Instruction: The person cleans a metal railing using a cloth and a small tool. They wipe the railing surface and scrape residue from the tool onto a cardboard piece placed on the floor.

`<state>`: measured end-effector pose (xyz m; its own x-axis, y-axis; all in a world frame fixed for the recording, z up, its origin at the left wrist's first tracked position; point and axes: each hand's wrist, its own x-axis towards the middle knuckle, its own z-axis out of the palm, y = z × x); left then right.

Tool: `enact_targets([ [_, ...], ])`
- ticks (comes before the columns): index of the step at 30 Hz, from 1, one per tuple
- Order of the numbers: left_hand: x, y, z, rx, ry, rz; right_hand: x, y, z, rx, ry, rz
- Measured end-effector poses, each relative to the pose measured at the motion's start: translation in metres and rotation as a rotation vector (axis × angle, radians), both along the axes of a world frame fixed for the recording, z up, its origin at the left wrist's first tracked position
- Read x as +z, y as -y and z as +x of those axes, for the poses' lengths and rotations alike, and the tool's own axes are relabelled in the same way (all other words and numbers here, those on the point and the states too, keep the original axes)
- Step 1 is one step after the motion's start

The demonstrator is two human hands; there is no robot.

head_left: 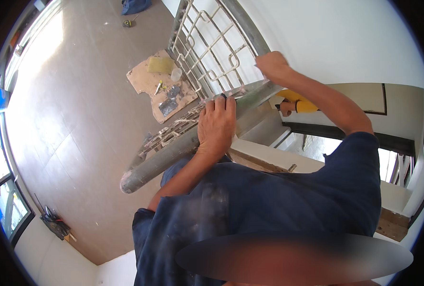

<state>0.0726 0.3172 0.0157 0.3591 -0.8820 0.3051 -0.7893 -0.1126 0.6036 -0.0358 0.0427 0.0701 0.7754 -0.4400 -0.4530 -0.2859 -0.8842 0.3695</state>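
My left hand (216, 125) lies over a thick grey handrail (164, 159) that runs from lower left to upper right, with the fingers curled over its top edge. A small dark thing shows at the fingertips, and I cannot tell what it is. My right hand (271, 64) is higher up, closed around the upper grey rail (247, 26) where it meets the white wall. Between the two rails stands a white ornamental metal grille (207, 52). Both my forearms reach up from my dark blue shirt.
A cardboard sheet (159, 90) on the brown tiled floor below holds a yellow pad, a clear cup and small tools. Another person's yellow sleeve and hand (293, 106) show beyond the rail by the steps. Dark tools (54, 223) lie by the left windows.
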Motion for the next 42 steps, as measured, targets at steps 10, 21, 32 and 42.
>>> enact_targets([
  [10, -0.003, -0.001, 0.000, -0.013, -0.019, 0.021, 0.009, -0.005, 0.000, 0.003, -0.047, -0.030],
  [21, 0.000, 0.002, 0.000, -0.019, -0.003, 0.032, 0.008, -0.003, -0.054, -0.539, 0.348, -0.087],
  [32, 0.002, 0.003, -0.003, -0.012, 0.009, 0.105, -0.016, 0.008, -0.049, -0.317, 0.241, -0.077],
  [42, 0.004, 0.004, -0.002, 0.010, 0.006, 0.057, 0.005, 0.002, -0.021, 0.021, 0.162, -0.038],
])
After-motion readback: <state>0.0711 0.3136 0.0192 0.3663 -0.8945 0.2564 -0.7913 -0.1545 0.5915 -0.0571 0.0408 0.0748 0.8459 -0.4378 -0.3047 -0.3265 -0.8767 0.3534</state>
